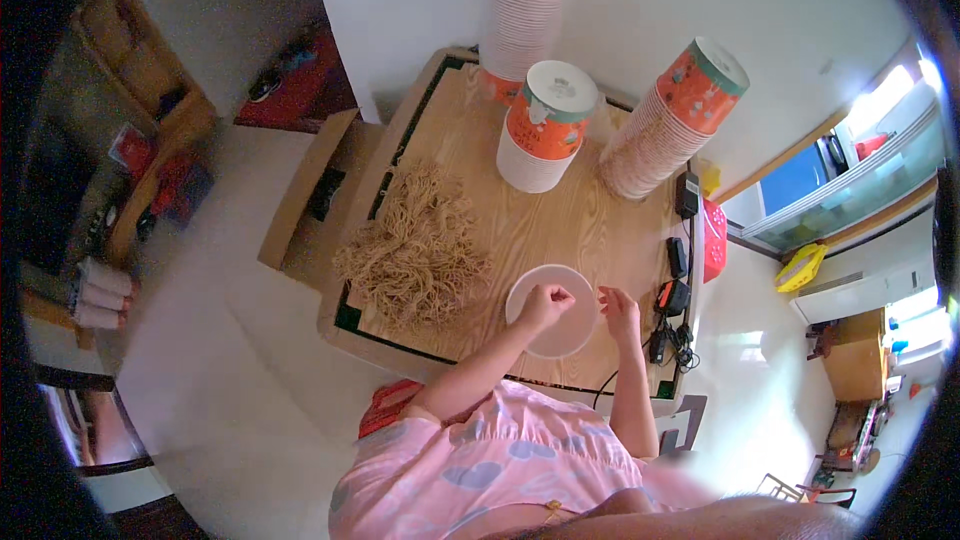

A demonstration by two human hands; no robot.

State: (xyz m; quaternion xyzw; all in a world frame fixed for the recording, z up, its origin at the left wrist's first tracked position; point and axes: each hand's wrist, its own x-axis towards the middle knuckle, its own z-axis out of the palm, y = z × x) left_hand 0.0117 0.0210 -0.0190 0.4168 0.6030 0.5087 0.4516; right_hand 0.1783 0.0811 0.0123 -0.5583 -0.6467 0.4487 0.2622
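Pale floor (pixel 230 340) is surrounding a wood-grain worktop (pixel 540 230); tan strands (pixel 420 250) are lying left of a white bowl (pixel 572 334). Above it, the left hand (pixel 545 306) is bunching its fingers, contents unclear; the right hand (pixel 620 310), nearby, is holding fingers slightly parted.

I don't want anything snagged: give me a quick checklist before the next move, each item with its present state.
1. Left hand over the round white container: ok.
2. Something thin pinched in either the left or right hand: cannot tell, too small.
3. Beige string pile on the table, left of the container: ok.
4. Front cup stack apart from the string pile: ok, bare wood shows between.
5. Coiled black cord apart from the right hand: ok.
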